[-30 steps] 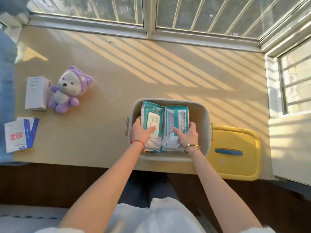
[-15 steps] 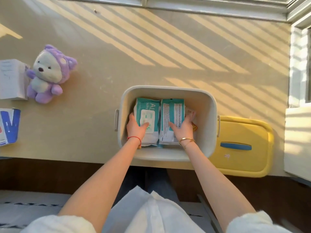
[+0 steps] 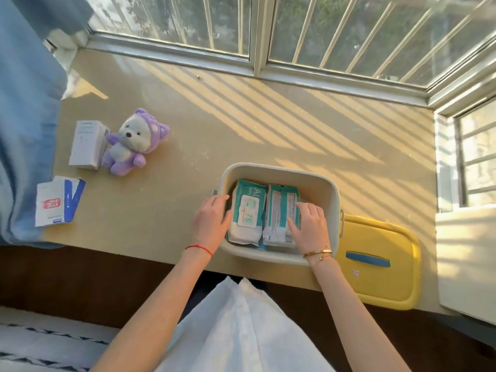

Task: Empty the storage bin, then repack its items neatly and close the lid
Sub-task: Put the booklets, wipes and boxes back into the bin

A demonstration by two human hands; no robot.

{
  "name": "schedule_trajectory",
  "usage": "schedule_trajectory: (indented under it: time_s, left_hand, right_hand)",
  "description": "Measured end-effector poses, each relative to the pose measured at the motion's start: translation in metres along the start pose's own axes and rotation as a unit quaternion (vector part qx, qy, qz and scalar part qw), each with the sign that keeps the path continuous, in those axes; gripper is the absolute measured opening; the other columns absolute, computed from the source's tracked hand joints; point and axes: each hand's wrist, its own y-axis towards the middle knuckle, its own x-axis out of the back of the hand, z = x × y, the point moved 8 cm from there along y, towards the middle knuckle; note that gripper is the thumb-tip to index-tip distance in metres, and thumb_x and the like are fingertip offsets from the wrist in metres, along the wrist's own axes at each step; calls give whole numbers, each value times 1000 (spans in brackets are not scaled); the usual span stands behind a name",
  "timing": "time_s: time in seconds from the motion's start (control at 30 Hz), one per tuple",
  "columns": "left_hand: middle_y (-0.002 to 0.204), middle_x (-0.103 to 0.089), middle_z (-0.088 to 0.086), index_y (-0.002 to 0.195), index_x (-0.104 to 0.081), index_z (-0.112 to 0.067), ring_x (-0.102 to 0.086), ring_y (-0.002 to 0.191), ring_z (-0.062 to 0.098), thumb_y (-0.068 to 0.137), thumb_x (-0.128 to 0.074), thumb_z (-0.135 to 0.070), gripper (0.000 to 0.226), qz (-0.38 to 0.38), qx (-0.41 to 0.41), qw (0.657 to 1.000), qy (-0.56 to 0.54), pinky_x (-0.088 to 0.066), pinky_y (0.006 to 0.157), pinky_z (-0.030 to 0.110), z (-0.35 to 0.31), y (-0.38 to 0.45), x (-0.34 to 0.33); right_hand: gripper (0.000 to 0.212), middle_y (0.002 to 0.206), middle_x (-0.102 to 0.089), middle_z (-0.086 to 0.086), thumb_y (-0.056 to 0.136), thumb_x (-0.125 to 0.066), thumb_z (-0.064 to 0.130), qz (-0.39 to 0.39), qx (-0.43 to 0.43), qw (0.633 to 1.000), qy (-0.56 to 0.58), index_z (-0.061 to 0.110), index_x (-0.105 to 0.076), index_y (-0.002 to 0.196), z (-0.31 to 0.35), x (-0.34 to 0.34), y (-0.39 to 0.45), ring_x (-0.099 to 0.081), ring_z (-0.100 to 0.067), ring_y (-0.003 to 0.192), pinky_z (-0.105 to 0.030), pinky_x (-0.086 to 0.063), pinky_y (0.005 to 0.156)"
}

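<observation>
A pale storage bin [image 3: 279, 169] stands open near the front edge of the beige sill. Two teal-and-white wipe packs lie flat side by side in it, the left pack [image 3: 248, 214] face up and the right pack [image 3: 279, 208] with its printed back up. My left hand [image 3: 212, 221] lies over the bin's left wall with fingers nearly straight, thumb against the left pack's side. My right hand [image 3: 308, 228] rests with arched fingers on top of the right pack. The yellow lid [image 3: 381, 280] with a blue handle lies flat just right of the bin.
A purple plush bear [image 3: 134, 143] and a white box [image 3: 87, 145] sit at the left of the sill. A blue-and-white box [image 3: 59, 204] lies nearer the front edge. A blue curtain [image 3: 24, 124] hangs at far left and a barred window [image 3: 257, 30] runs along the back.
The packs have settled flat in the bin. My left hand has slid off the left pack to the bin's left wall. My right hand has shifted onto the right pack's top.
</observation>
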Motion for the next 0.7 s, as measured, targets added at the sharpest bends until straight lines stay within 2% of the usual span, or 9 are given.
schedule_trajectory:
  time_s: [0.13,0.37,0.57,0.7]
  left_hand:
    - [116,-63,6,118,-61,-13,-59,104,25,89,-59,-17,30,-42,-13,999,27,-50,82,38,18,-28,57]
    - [118,-63,4,120,-59,-15,-58,107,24,89,-59,-18,31,-106,28,993,35,-49,88,38,76,-83,141]
    - [114,-64,9,121,-60,-11,-59,104,26,89,-61,-16,32,-172,78,982,18,-49,89,41,149,-112,208]
    - [110,-64,11,118,-61,-10,-59,104,28,88,-62,-13,31,-193,101,976,8,-49,89,44,215,-112,252]
  right_hand:
    - [40,119,-60,-8,88,-64,21,-26,62,998,-2,11,-56,126,35,25,-14,-49,-25,116,-35,-40,102]
    - [34,112,-64,-8,86,-67,19,-39,145,989,3,10,-61,118,118,42,-26,-53,-27,111,-38,-41,102]
    - [34,111,-64,-10,86,-67,18,-13,196,980,7,9,-61,118,204,21,-21,-52,-31,112,-38,-40,100]
    - [33,110,-65,-11,85,-68,17,-8,201,979,19,8,-62,116,270,-10,-14,-52,-34,109,-39,-40,97]
